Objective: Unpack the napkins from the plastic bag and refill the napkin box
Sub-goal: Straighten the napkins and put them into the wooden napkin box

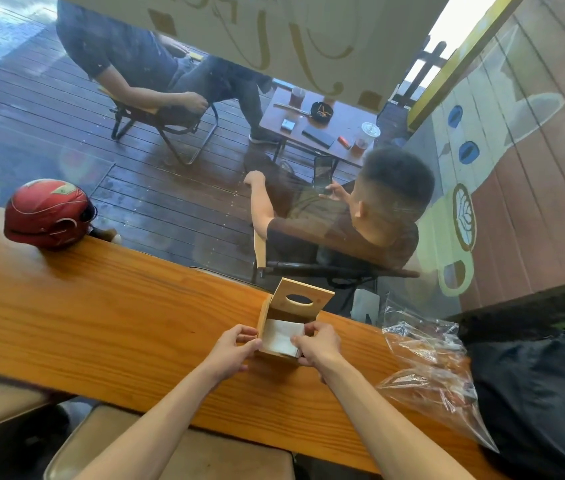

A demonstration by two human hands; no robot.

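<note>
A person seated at a long wooden counter [118,306] by a window presses a stack of white napkins [282,336] into a small wooden napkin box [289,323], its hinged lid [303,299] standing open at the far side. The left hand [236,348] braces the box's left wall, fingers curled against the wood and gripping nothing else. The right hand [319,342] rests on the right edge of the stack, thumb and fingertips pinching or pushing it down; which of the two cannot be told from this angle.

The napkins lie inside the box, near its top. To do the step well, judging from this view, the person should keep the box steadied with the left hand, push the stack down evenly so its corners clear the walls, and leave room for the lid with its oval slot to shut flat.

The clear plastic bag [426,372] lies crumpled on the counter to the right, apart from the box, beside a dark bag [533,393].

Counted: one napkin box, one stack of napkins, one plastic bag, two hands at work, one red helmet [47,214] at far left on the counter. Two other people sit outside beyond the glass.
</note>
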